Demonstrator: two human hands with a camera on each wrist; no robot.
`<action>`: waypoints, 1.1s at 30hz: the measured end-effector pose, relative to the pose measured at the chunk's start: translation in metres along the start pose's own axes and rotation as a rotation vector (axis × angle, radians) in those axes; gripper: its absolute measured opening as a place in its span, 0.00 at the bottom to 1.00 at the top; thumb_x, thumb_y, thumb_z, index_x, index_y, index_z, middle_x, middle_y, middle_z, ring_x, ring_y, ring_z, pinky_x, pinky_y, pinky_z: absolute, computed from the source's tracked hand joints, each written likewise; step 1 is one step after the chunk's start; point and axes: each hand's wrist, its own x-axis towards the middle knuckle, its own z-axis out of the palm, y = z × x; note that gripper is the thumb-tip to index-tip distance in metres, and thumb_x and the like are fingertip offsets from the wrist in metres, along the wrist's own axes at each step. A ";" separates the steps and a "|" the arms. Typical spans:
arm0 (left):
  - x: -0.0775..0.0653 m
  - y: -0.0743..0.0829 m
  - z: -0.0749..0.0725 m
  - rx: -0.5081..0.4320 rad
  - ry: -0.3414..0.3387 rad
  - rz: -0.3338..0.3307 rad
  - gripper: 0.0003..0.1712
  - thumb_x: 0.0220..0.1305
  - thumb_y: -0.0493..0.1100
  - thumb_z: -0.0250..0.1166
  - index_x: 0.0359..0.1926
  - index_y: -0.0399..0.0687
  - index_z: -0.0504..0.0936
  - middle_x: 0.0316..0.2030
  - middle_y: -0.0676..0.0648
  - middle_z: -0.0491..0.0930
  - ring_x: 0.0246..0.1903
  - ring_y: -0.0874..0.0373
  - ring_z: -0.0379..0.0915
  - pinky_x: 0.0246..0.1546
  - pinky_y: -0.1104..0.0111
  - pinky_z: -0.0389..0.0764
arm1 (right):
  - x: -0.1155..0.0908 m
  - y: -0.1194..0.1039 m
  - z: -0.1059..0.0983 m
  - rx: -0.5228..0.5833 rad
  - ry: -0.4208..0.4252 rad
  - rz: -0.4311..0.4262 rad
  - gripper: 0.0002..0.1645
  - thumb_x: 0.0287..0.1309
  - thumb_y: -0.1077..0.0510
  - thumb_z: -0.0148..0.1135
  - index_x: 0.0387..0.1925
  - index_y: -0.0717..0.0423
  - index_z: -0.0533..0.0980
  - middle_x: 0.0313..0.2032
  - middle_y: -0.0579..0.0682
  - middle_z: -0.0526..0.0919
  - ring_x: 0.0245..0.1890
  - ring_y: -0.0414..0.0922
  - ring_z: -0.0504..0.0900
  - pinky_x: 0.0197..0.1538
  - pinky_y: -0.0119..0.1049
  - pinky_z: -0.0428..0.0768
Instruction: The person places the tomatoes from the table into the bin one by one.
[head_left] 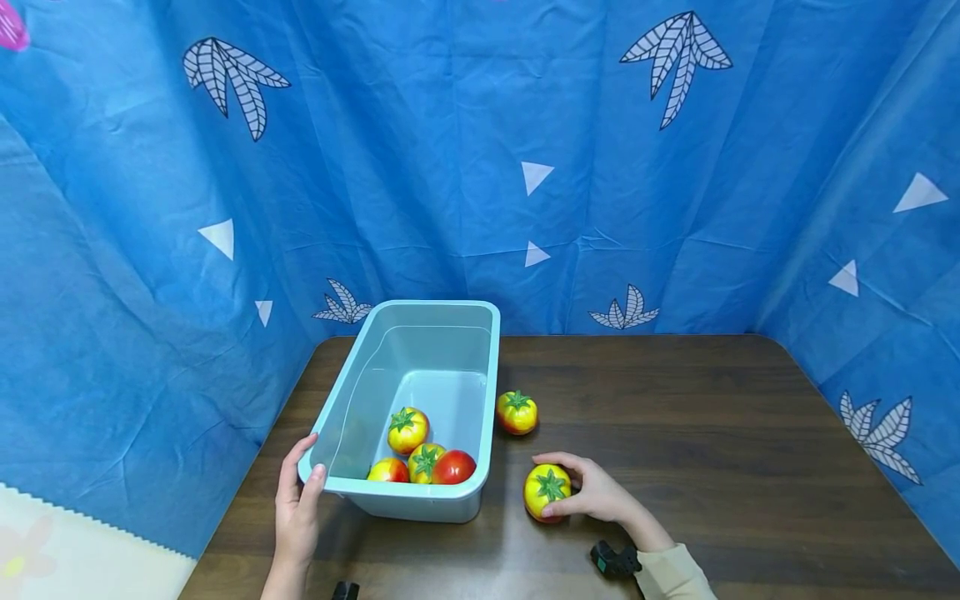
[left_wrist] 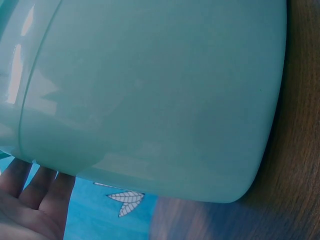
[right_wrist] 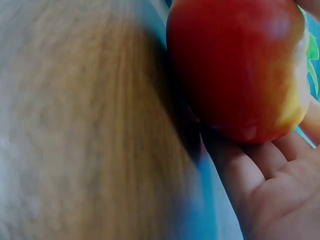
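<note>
In the head view, the right hand holds a yellow-and-red tomato at lower centre, thumb and fingers curved partly around it, while at lower left the left hand grips, fingers partly bent, the corner of a pale blue bin containing four tomatoes.

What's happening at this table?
A person's right hand grips a red-and-yellow tomato to the right of a pale blue bin. Their left hand holds the bin's near left corner. Four tomatoes lie inside, and another tomato sits on the table, just right of the bin.
</note>
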 end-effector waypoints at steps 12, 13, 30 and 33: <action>0.000 0.001 0.000 0.013 0.008 -0.014 0.25 0.67 0.30 0.47 0.65 0.36 0.62 0.60 0.49 0.63 0.55 0.55 0.60 0.47 0.76 0.65 | 0.000 -0.010 -0.005 -0.020 0.037 -0.006 0.38 0.51 0.57 0.69 0.61 0.65 0.66 0.58 0.63 0.70 0.49 0.45 0.74 0.48 0.34 0.74; 0.000 0.001 0.000 0.014 0.008 -0.017 0.25 0.68 0.30 0.47 0.65 0.36 0.62 0.60 0.49 0.63 0.55 0.55 0.60 0.47 0.77 0.66 | 0.000 -0.011 -0.006 -0.025 0.043 -0.010 0.38 0.51 0.57 0.69 0.61 0.65 0.66 0.58 0.63 0.70 0.49 0.45 0.74 0.48 0.34 0.74; 0.001 0.002 0.000 0.005 0.012 -0.016 0.25 0.67 0.30 0.47 0.65 0.37 0.62 0.60 0.49 0.63 0.55 0.54 0.59 0.46 0.76 0.66 | 0.002 -0.049 -0.020 -0.080 0.122 -0.015 0.37 0.50 0.54 0.70 0.61 0.58 0.68 0.58 0.56 0.71 0.48 0.52 0.73 0.47 0.37 0.76; 0.000 0.003 -0.001 0.018 0.012 -0.034 0.25 0.68 0.31 0.47 0.65 0.38 0.62 0.60 0.49 0.63 0.55 0.54 0.59 0.46 0.77 0.66 | 0.002 -0.052 -0.021 -0.086 0.131 -0.033 0.36 0.50 0.55 0.69 0.61 0.57 0.68 0.58 0.57 0.71 0.47 0.50 0.74 0.47 0.37 0.76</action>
